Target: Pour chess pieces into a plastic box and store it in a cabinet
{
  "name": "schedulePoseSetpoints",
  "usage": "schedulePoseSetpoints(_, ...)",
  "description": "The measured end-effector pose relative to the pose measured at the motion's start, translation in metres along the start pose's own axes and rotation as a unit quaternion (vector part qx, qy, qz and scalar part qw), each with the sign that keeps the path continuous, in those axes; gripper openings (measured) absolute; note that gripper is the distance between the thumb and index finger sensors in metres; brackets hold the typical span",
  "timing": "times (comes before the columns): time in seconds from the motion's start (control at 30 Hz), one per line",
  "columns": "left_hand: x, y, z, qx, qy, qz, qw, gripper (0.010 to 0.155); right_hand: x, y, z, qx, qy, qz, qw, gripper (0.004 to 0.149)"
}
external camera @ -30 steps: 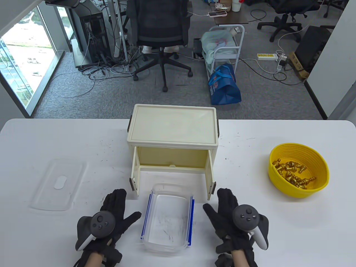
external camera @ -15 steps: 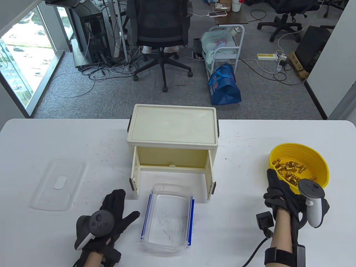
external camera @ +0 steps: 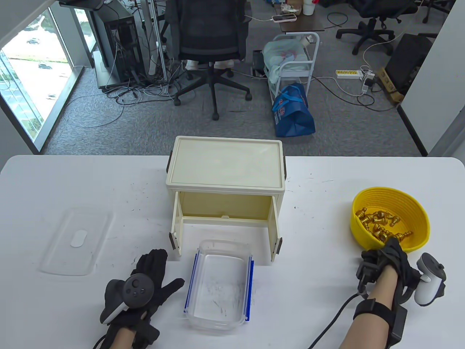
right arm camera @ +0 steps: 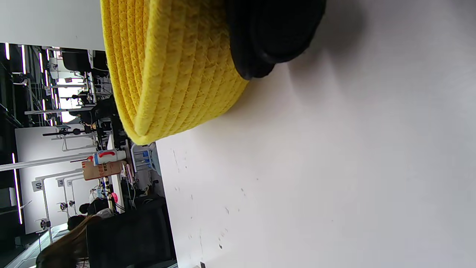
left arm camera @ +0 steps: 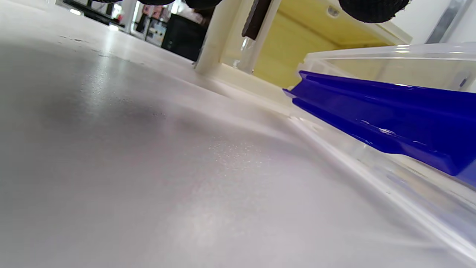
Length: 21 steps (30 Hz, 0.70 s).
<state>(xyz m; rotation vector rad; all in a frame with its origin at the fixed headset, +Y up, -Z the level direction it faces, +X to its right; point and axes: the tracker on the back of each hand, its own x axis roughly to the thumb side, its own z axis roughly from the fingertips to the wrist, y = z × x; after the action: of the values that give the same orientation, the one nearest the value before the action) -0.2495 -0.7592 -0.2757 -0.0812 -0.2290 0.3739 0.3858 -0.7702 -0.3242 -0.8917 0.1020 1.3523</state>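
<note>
White tabletop filled the lower frame. At lower right, the right hand (external camera: 388, 259) gripped the near rim of the yellow woven basket (external camera: 417, 214), probably to lift it and pour its gold chess pieces (external camera: 381, 223). Bottom centre, the clear, blue-clipped plastic box (external camera: 218, 283) sat lidless before the open cabinet (external camera: 225, 163); the left hand (external camera: 147, 281) lay flat beside it.

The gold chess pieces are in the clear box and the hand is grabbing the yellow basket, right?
Not quite. The chess pieces are in the yellow basket that the right hand grips; the clear box holds nothing. The table view shows it.
</note>
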Motion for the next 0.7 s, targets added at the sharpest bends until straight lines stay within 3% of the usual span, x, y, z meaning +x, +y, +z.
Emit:
schedulePoseSetpoints(0.2, 0.0, 0.0, -0.001, 0.0, 0.002, -0.005, 1.0, 0.092, 0.001, 0.004, 0.004, -0.019, -0.017, -0.018, 1.0, 0.068)
schedulePoseSetpoints(0.4, 0.002, 0.003, -0.001, 0.007, -0.002, -0.021, 1.0, 0.092, 0.013, 0.007, 0.021, -0.034, -0.046, 0.018, 0.998, 0.067)
schedulePoseSetpoints(0.7, -0.001, 0.005, 0.0, 0.013, 0.004, -0.007, 1.0, 0.091, 0.059, 0.026, 0.082, 0.03, -0.151, 0.057, 0.986, 0.066)
